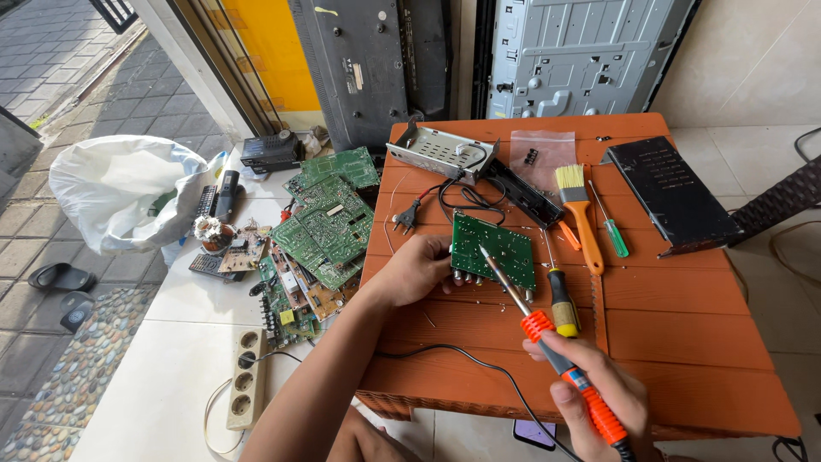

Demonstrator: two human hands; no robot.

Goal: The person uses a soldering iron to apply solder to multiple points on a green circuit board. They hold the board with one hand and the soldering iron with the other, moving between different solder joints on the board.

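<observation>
Left hand (419,269) steadies circuit board (493,249) — right hand (599,395) apparently grips soldering iron (547,338).

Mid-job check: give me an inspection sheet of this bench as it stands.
Surface: orange slatted table, mostly bare near its front edge.
Job's things: green circuit board; soldering iron, tip over the board.
Clutter: paintbrush, screwdrivers, metal chassis, black cover.
Grippers: left hand holds the board's edge; right hand grips the iron.
Cables: iron's cord; plug lead.
Surroundings: board pile, power strip, white bag.
</observation>
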